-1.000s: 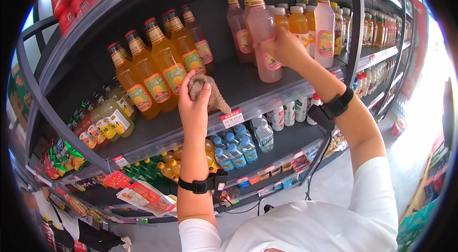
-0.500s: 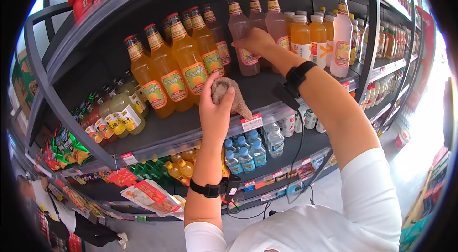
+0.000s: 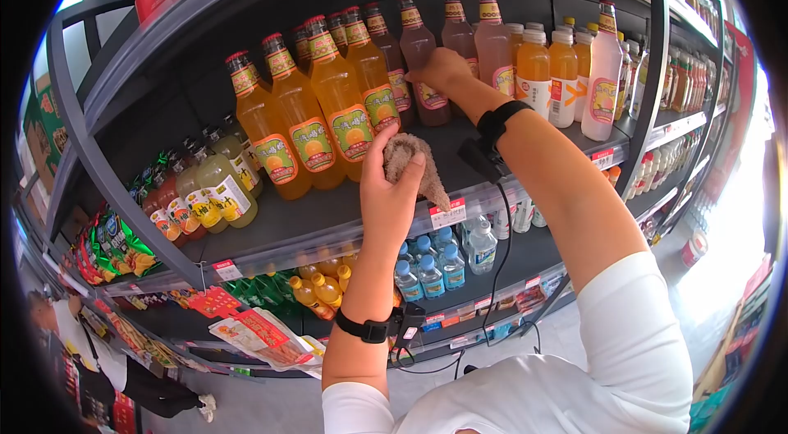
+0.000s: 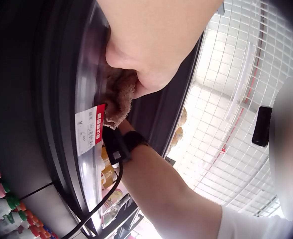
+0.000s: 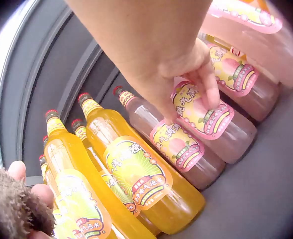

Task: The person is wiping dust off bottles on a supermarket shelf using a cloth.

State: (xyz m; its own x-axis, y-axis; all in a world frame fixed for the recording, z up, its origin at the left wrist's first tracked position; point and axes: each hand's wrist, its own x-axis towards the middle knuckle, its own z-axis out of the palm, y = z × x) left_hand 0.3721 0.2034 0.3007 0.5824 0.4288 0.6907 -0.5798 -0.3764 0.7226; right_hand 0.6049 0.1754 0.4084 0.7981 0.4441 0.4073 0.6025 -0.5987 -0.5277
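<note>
My right hand (image 3: 443, 71) grips the body of a pink soda bottle (image 3: 417, 44) that stands upright on the shelf. In the right wrist view, fingers (image 5: 210, 89) curl round it beside its peach label. A second pink bottle (image 5: 176, 144) stands close on its left, next to the orange soda bottles (image 3: 345, 97). Two more pink bottles (image 3: 495, 48) are on its right. My left hand (image 3: 392, 196) holds a bunched brown cloth (image 3: 420, 171) at the shelf's front edge, in front of the orange bottles. One corner of the cloth hangs beside a price tag (image 4: 90, 130).
Orange juice bottles (image 3: 533, 68) and a single pale pink bottle (image 3: 603, 73) stand to the right, before a shelf post (image 3: 652, 81). Small yellow juice bottles (image 3: 226, 192) are at left. Blue-capped water bottles (image 3: 431, 274) fill the shelf below. A cable (image 3: 499, 261) trails from my right wrist.
My right hand has carried the pink bottle left, past the other two pink ones, and slightly back. The left hand keeps holding the cloth at the shelf edge. The head view has shifted.
</note>
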